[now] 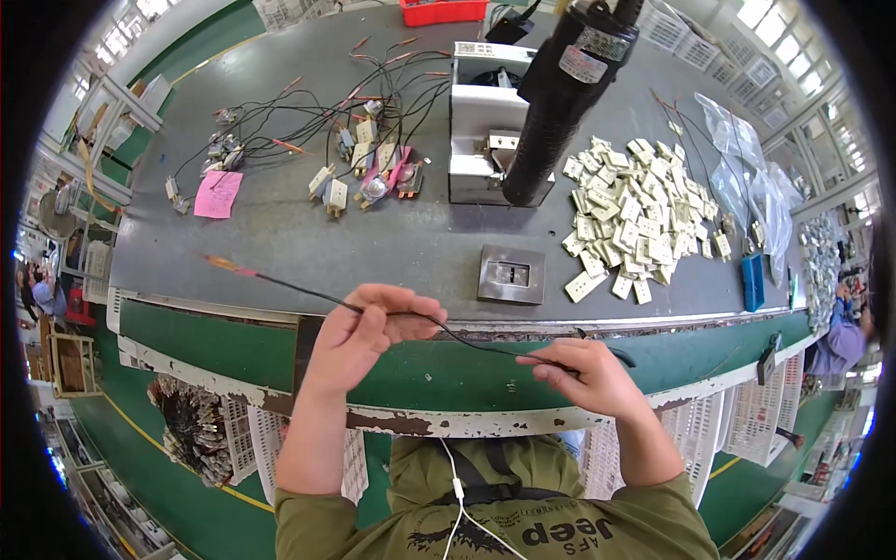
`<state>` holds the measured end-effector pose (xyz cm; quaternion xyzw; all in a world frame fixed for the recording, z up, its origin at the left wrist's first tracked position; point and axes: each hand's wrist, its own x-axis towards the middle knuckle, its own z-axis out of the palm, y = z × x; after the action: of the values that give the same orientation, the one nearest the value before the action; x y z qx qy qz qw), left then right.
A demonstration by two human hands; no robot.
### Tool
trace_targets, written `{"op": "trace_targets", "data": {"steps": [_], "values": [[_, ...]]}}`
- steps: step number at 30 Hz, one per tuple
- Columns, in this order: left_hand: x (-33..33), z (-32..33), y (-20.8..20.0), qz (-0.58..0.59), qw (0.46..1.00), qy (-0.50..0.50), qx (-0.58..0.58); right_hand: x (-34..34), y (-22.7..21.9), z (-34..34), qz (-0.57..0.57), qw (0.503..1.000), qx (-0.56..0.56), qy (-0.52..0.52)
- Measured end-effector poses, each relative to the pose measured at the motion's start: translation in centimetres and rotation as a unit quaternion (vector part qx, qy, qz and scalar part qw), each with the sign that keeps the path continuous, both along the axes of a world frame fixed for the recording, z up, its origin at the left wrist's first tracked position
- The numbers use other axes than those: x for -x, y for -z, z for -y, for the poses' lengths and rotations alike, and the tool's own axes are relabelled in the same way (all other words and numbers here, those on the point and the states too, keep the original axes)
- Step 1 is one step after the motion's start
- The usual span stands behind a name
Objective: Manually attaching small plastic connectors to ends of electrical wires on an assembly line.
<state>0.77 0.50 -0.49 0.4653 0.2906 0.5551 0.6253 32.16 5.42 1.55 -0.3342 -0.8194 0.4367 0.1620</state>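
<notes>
Cable (478, 346) held within loosely curled left fingers (397, 298); right fingers (571, 353), closed, pinch it farther along.

A black cable (479, 347), gently bent, slants down rightward.

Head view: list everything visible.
Table: 1, grey, centre
Cable: 1, black, near edge
Connector blocks: many, cream, table's right
Power tool: 1, black, back centre
Metal stand: 1, silver, back centre
Metal block: 1, grey, front centre
Wired parts: many, mixed, back left
Pink sheets: at least 2, pink, left
Plastic bags: uncounted, clear, right
Blue object: 1, blue, front right
Red bin: 1, red, far edge
Crates: several, white, around table
Left grip: 1, bare, on cable
Right grip: 1, bare, on cable
</notes>
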Motion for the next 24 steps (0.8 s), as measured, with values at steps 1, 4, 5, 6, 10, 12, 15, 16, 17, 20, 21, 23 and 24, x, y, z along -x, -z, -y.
{"op": "trace_targets", "data": {"steps": [1,4,5,6,10,12,15,16,17,20,21,23,24], "values": [[-0.5,0.1,-0.2,0.027,0.999,-0.031,0.005,0.1,-0.2,-0.1,-0.019,0.989,0.148,0.009],[-1.0,0.7,-0.9,0.024,0.997,-0.07,-0.006,0.0,-0.9,-0.7,-0.036,0.922,0.386,-0.007],[-0.8,0.7,-1.1,-0.016,0.997,-0.072,-0.025,0.0,-0.6,-0.9,-0.047,0.897,0.437,-0.038],[-0.8,0.7,-1.3,-0.057,0.995,-0.074,-0.045,-0.1,-0.2,-1.1,-0.059,0.869,0.486,-0.069],[-1.3,1.7,-2.1,0.079,0.995,-0.057,-0.013,0.3,0.5,-2.6,-0.007,0.818,0.544,-0.186],[-1.3,1.9,-2.0,-0.072,0.982,-0.164,-0.065,0.6,0.0,-2.5,0.012,0.819,0.555,-0.144],[-0.3,1.8,-1.4,-0.038,0.969,-0.243,-0.036,0.5,2.0,-1.6,-0.122,0.968,0.194,-0.102],[0.2,1.5,-1.4,-0.037,0.969,-0.241,-0.035,0.3,2.0,-1.2,-0.12,0.968,0.194,-0.1],[0.9,1.2,-1.5,0.003,0.958,-0.287,-0.01,0.4,1.9,-0.8,-0.13,0.977,0.165,-0.049],[1.1,0.9,-1.7,0.077,0.953,-0.291,0.015,0.8,1.3,-0.3,-0.127,0.985,0.113,0.024],[0.3,1.0,-1.5,0.045,0.969,-0.243,0.015,1.0,1.2,-0.1,-0.137,0.979,0.148,0.031],[-1.4,1.1,-1.2,0.013,0.981,-0.191,0.014,1.3,0.8,0.2,-0.146,0.971,0.183,0.041],[-2.3,1.2,-1.1,0.0,0.989,-0.147,0.003,1.5,0.4,0.1,-0.132,0.954,0.267,0.02]]}}
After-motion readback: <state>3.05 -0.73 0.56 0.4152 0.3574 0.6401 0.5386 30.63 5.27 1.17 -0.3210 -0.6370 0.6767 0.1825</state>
